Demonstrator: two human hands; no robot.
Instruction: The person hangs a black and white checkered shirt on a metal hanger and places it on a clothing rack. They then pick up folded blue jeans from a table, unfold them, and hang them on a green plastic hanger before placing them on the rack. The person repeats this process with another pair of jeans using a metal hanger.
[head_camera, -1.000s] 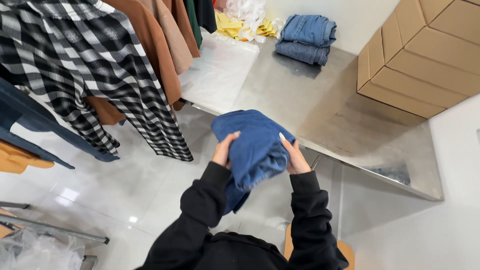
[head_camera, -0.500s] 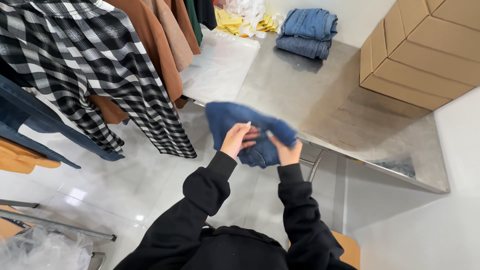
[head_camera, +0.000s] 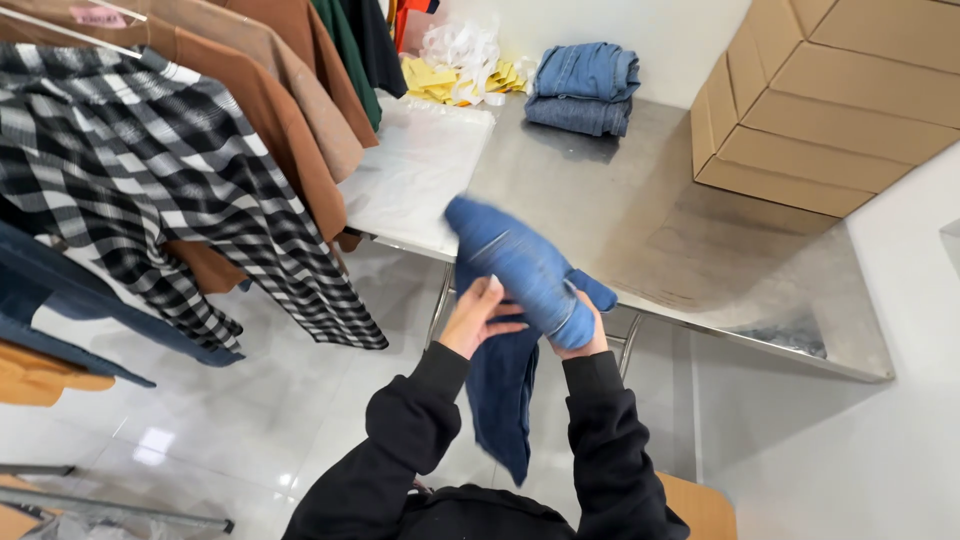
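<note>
I hold a blue denim garment (head_camera: 520, 270) in front of me, just before the near edge of a steel table (head_camera: 620, 210). Part of it is bunched into a roll up top, and a long end hangs down between my black sleeves. My right hand (head_camera: 578, 338) grips the roll from underneath. My left hand (head_camera: 478, 314) touches the garment's left side with fingers spread against the cloth.
Folded denim pieces (head_camera: 585, 85) lie stacked at the table's far end beside yellow items and clear plastic bags (head_camera: 455, 65). A clear plastic sheet (head_camera: 420, 170) covers the table's left part. Stacked cardboard boxes (head_camera: 840, 100) stand on its right. A rack of hanging clothes, including a checked shirt (head_camera: 170, 200), fills the left.
The garment has shifted from a flat bundle to a roll tilted up to the left, with an end now hanging down. My hands moved lower and closer together.
</note>
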